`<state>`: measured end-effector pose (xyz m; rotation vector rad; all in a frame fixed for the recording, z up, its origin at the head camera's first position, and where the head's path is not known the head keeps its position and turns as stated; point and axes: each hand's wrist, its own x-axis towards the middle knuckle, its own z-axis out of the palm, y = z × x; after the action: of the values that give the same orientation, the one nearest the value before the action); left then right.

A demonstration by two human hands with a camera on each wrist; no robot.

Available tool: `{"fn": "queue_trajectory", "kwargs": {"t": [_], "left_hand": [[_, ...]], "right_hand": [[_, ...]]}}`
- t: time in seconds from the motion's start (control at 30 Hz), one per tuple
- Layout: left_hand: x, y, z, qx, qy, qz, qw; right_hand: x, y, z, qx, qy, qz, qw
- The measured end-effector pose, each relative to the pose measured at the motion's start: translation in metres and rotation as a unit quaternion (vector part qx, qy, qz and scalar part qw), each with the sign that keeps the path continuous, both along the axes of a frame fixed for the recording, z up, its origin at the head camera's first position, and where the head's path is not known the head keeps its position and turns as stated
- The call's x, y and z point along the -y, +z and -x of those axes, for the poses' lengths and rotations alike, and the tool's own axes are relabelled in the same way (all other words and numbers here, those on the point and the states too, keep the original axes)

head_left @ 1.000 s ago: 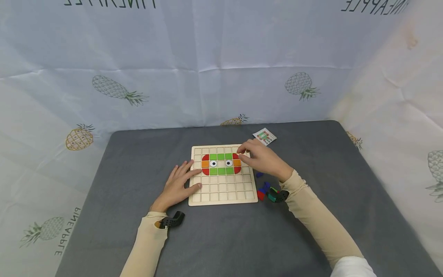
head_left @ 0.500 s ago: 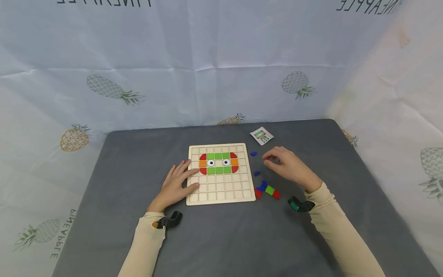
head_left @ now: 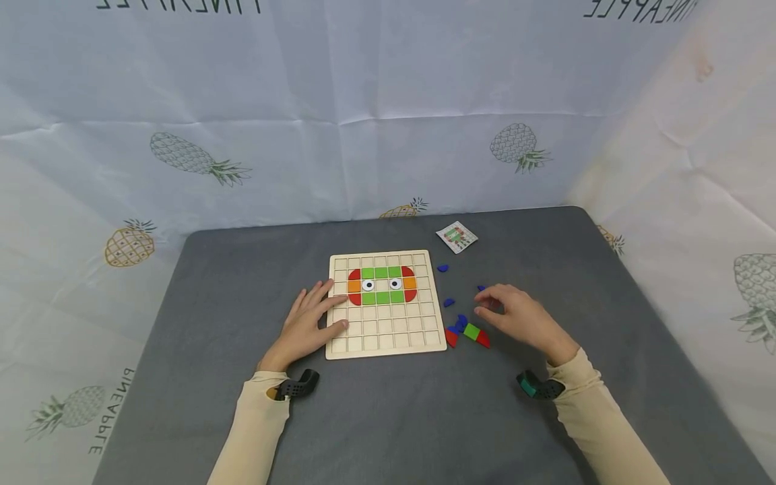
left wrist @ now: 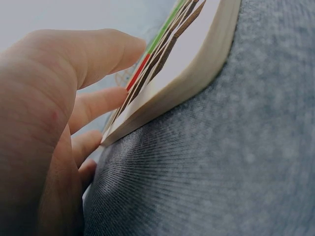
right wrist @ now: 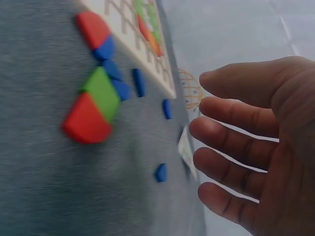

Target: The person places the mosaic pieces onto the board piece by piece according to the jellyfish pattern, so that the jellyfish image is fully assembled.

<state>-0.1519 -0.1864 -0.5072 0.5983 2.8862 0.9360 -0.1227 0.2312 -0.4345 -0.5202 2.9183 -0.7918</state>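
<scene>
A square wooden grid board (head_left: 397,337) lies on the dark table. Set in it is a face-like block of tiles: red rounded corners, orange sides (head_left: 409,283), green squares (head_left: 381,272) and two round eye tiles (head_left: 395,283). My left hand (head_left: 310,331) rests along the board's left edge, fingers spread and thumb on the grid. My right hand (head_left: 520,318) hovers to the right of the board, fingers loosely bent, holding nothing. Just beyond its fingertips lies a small blue piece (head_left: 481,288). In the right wrist view a gap shows between thumb and fingers.
Loose pieces lie right of the board: a green square (head_left: 471,331), red rounded pieces (head_left: 483,339) and several blue ones (head_left: 448,302). A small pattern card (head_left: 457,237) lies behind them. Pineapple-printed cloth (head_left: 339,168) hangs behind the table.
My right hand has left the board's upper right corner and moved right, then nearer to me. A blue piece beside it now shows. My left hand stays in place on the board.
</scene>
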Motion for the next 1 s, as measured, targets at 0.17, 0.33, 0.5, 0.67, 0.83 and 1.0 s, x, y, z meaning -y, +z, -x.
{"fn": "queue_trajectory", "kwargs": {"t": [0.17, 0.33, 0.5, 0.67, 0.83, 1.0], "left_hand": [[0.001, 0.001, 0.0, -0.001, 0.001, -0.001, 1.0], [0.001, 0.001, -0.001, 0.001, 0.002, 0.001, 1.0], [0.0, 0.001, -0.001, 0.002, 0.003, 0.001, 1.0], [-0.001, 0.002, -0.002, 0.003, 0.003, -0.004, 1.0], [-0.001, 0.001, -0.002, 0.002, 0.004, -0.002, 1.0], [0.0, 0.001, 0.0, 0.001, 0.006, -0.003, 1.0]], "right_hand": [[0.006, -0.012, -0.01, 0.002, -0.012, -0.026, 1.0], [0.013, -0.022, -0.016, 0.003, -0.018, -0.042, 0.999], [0.017, -0.028, -0.021, 0.004, -0.018, -0.063, 0.998], [0.022, -0.028, -0.026, -0.007, -0.045, -0.125, 0.991], [0.025, -0.027, -0.024, -0.006, -0.056, -0.132, 0.99], [0.024, -0.027, -0.007, 0.011, -0.04, -0.067, 0.997]]}}
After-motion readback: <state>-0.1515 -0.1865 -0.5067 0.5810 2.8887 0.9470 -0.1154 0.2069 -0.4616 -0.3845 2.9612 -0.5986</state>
